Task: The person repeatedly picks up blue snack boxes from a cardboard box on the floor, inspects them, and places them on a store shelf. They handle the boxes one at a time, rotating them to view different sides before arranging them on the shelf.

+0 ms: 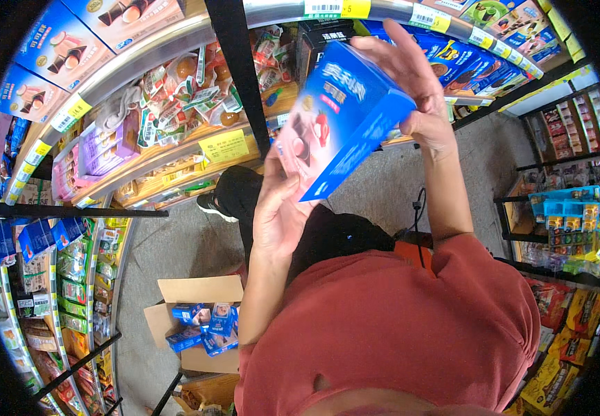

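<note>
Tilted in front of me is a blue and pink Oreo snack box (339,119), held between both hands. My left hand (282,205) grips its lower end, thumb on the printed front. At the upper right, the thumb and fingers of my right hand (417,86) hold the other end, with the index finger sticking up. Beyond the box, a shelf with a curved metal rail (144,44) carries price tags. More boxes of similar design (66,49) stand at its upper left.
Below the rail lie bagged snacks (185,99) and purple packets (107,148). An open cardboard carton (201,291) with several blue boxes (211,325) sits on the floor to my left. A black post (237,67) crosses the shelf front. Racks of goods (570,223) stand at right.
</note>
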Available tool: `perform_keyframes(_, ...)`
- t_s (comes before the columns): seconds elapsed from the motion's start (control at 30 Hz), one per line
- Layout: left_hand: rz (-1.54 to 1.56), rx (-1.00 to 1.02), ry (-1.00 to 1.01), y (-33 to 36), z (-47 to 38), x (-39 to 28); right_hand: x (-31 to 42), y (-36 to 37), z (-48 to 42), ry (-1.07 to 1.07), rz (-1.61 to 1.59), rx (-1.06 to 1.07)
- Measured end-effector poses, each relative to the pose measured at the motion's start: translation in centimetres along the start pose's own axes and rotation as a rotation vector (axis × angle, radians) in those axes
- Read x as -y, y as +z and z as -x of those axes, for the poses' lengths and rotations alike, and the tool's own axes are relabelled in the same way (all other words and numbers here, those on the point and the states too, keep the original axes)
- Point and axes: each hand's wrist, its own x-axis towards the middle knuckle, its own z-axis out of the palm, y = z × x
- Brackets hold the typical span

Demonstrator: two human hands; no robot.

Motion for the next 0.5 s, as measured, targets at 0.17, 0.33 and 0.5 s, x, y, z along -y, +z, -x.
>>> perform_keyframes(0.17,-0.33,-0.212,0.281,-0.1,0.1,0.5,-2.9,2.7,2.4,0.172,-0.263,-0.267)
perform_keyframes(0.33,-0.493,-0.237,0.464,-0.2,0.1,1.3,-3.3,4.9,3.0,0.392,-0.174,-0.32)
perform_keyframes(0.5,-0.557,-0.246,0.503,-0.7,0.0,1.5,-3.7,6.4,2.3,0.209,-0.094,-0.372)
